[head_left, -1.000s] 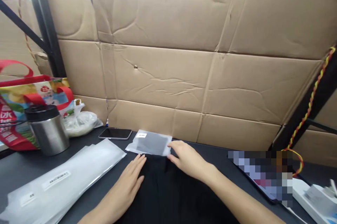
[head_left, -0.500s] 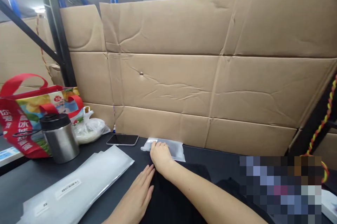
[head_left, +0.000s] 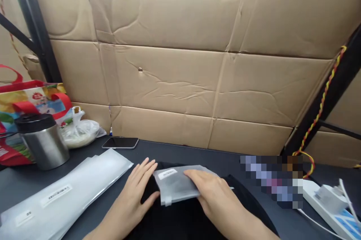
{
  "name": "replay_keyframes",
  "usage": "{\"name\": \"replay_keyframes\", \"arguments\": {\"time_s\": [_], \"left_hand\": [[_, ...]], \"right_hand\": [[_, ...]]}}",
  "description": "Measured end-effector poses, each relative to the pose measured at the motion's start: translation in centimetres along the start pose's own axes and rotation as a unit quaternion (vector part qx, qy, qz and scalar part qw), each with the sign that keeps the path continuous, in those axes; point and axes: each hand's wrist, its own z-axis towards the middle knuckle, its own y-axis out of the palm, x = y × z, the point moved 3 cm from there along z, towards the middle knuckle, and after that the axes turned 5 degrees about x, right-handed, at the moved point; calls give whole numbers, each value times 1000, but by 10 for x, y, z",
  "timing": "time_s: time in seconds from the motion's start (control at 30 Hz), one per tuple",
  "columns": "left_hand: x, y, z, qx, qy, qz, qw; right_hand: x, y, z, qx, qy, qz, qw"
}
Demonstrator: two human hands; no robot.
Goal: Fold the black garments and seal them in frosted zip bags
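My right hand (head_left: 216,191) is closed on the right part of a small frosted plastic zip bag (head_left: 179,187), thumb below and fingers on top. The bag bears a white label at its upper left and a small slider tab at its lower left corner. Under it lies black fabric (head_left: 175,221), spread at the front of the table. My left hand (head_left: 138,191) rests open at the fabric's left side, its fingers stretched out and its thumb close to the bag's left edge.
A stack of larger frosted bags (head_left: 76,187) lies at left. Behind it stand a steel tumbler (head_left: 46,146), a colourful tote bag (head_left: 34,101), a knotted plastic bag (head_left: 81,131) and a phone (head_left: 120,142). A power strip (head_left: 318,198) sits at right; cardboard (head_left: 169,82) walls the back.
My right hand has brought the small bag from the table's back edge nearer, over the black fabric. My left hand has shifted slightly up and left. The view has turned right and down.
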Motion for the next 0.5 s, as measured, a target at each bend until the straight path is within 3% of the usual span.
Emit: {"name": "replay_keyframes", "arguments": {"time_s": [0.13, 0.27, 0.4, 0.5], "left_hand": [[36, -27, 2, 46, 93, -89, 991], [50, -32, 4, 57, 133, -138, 980], [48, -29, 5, 71, 98, -159, 980], [50, -29, 5, 67, 119, -160, 978]], "right_hand": [[13, 12, -20, -9, 35, 39, 999], [12, 10, -15, 9, 23, 59, 998], [-15, 4, -12, 74, -91, 69, 991], [-32, 6, -13, 117, -185, 59, 974]]}}
